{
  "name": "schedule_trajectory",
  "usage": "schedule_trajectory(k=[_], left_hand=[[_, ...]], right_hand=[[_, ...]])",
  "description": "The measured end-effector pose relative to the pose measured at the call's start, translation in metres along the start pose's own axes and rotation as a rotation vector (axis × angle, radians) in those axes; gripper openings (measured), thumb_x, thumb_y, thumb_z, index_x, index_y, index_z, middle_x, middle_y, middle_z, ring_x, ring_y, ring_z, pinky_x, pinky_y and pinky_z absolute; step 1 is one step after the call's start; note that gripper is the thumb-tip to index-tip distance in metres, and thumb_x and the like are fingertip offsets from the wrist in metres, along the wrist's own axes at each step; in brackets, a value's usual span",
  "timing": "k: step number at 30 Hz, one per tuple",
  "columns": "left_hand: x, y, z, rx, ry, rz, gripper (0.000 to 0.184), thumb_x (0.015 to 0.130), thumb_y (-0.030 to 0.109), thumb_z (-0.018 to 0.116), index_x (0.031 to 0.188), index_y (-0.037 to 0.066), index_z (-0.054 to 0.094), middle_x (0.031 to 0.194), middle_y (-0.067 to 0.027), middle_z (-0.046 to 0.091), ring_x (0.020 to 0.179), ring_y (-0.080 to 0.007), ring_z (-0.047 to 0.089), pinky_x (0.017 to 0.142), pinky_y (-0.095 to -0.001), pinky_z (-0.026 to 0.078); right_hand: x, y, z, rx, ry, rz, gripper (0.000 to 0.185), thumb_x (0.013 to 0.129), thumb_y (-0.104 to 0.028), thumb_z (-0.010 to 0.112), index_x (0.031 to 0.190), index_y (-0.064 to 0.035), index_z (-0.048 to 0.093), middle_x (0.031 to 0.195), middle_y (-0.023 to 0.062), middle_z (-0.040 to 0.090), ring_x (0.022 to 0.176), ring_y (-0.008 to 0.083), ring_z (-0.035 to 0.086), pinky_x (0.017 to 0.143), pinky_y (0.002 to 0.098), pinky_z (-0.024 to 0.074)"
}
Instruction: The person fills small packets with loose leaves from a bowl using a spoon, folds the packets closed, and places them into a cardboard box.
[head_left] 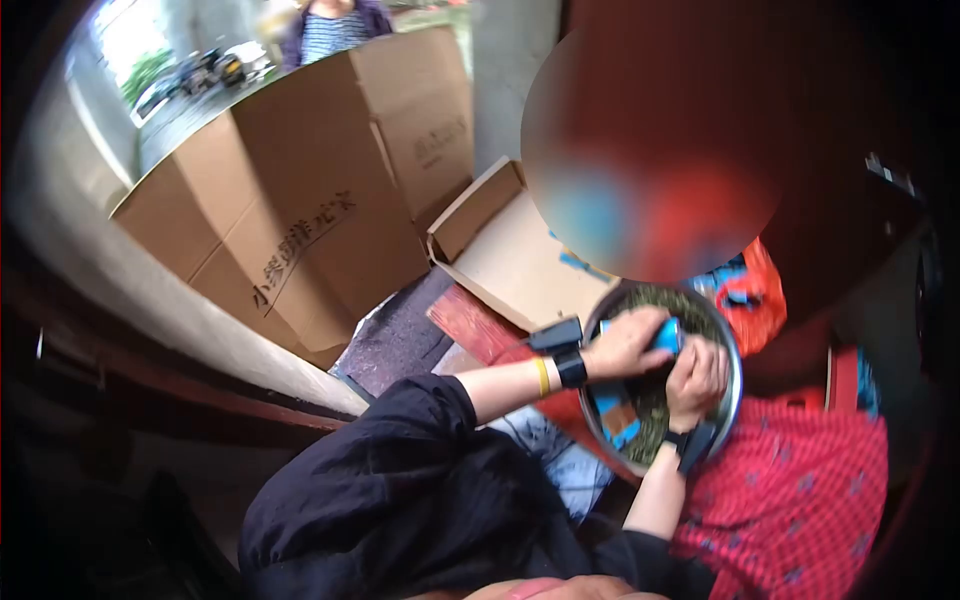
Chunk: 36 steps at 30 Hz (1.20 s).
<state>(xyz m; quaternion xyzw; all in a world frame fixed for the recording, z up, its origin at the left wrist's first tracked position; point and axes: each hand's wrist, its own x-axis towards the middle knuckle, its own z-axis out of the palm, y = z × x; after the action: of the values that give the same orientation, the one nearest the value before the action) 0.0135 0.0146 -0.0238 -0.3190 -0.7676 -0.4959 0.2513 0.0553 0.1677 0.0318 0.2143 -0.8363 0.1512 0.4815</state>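
Observation:
My left hand (630,343) reaches over a round metal basin (737,385) and is closed on a small blue packet (667,336). Just beside it, my right hand (697,378) is curled into a fist close to the packet's end. What its fingers hold, if anything, is hidden. Dried green leafy bits (655,437) fill much of the basin. Against the basin's near left side, a blue and brown packet (618,418) lies on the leaves.
An open cardboard tray (535,250) adjoins the basin, with a tall cardboard sheet (300,190) standing behind. An orange plastic bag (760,300) lies right of the basin. Red checked cloth (800,490) spreads at right. A person in a striped top (335,35) stands beyond the cardboard.

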Motion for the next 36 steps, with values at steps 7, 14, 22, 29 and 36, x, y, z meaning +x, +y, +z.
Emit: schedule_trajectory(k=[7, 14, 22, 29, 36], left_hand=[[0.005, 0.005, -0.006, -0.008, -0.045, -0.071, 0.055, 0.078, 0.027, 0.076, 0.12, 0.001, 0.053, 0.112, -0.0215, 0.061, 0.103, -0.0394, 0.06, 0.089, -0.0446, 0.049], [0.009, 0.009, -0.009, 0.004, -0.127, -0.073, 0.053, 0.078, 0.026, 0.074, 0.12, 0.003, 0.054, 0.111, -0.0189, 0.062, 0.103, -0.0379, 0.06, 0.09, -0.0442, 0.049], [0.011, 0.009, -0.01, 0.04, -0.162, -0.117, 0.052, 0.078, 0.025, 0.077, 0.12, 0.002, 0.056, 0.109, -0.0198, 0.065, 0.102, -0.035, 0.064, 0.086, -0.0396, 0.052], [0.011, 0.012, -0.013, 0.051, -0.224, -0.147, 0.056, 0.079, 0.028, 0.075, 0.124, 0.004, 0.054, 0.116, -0.0179, 0.062, 0.108, -0.0364, 0.06, 0.092, -0.0421, 0.048], [0.01, 0.008, -0.01, 0.087, -0.208, -0.149, 0.056, 0.078, 0.028, 0.076, 0.123, 0.003, 0.054, 0.115, -0.0187, 0.062, 0.106, -0.0365, 0.061, 0.091, -0.0417, 0.05]], right_hand=[[-0.021, 0.042, -0.005, -0.086, -0.11, 0.483, 0.021, 0.096, -0.023, 0.053, 0.095, -0.0062, 0.066, 0.088, 0.0176, 0.069, 0.083, 0.0369, 0.066, 0.073, 0.0446, 0.0504], [-0.031, 0.042, 0.01, -0.049, -0.57, 0.863, 0.031, 0.094, -0.035, 0.047, 0.098, -0.0125, 0.066, 0.097, 0.0198, 0.069, 0.097, 0.0401, 0.064, 0.085, 0.0494, 0.049], [-0.047, 0.073, 0.031, 0.502, -0.219, 1.178, 0.028, 0.094, -0.029, 0.054, 0.093, -0.0042, 0.067, 0.074, 0.0065, 0.068, 0.069, 0.015, 0.066, 0.066, 0.03, 0.0514], [-0.025, 0.048, 0.004, 0.618, 0.136, 0.985, 0.023, 0.096, -0.02, 0.053, 0.091, -0.0013, 0.065, 0.072, 0.0028, 0.062, 0.061, 0.0092, 0.056, 0.06, 0.0256, 0.0471], [-0.008, 0.009, -0.001, 0.173, -0.046, 0.298, 0.008, 0.092, -0.011, 0.059, 0.091, -0.0046, 0.064, 0.084, 0.01, 0.067, 0.077, 0.0303, 0.065, 0.069, 0.0381, 0.0506]])
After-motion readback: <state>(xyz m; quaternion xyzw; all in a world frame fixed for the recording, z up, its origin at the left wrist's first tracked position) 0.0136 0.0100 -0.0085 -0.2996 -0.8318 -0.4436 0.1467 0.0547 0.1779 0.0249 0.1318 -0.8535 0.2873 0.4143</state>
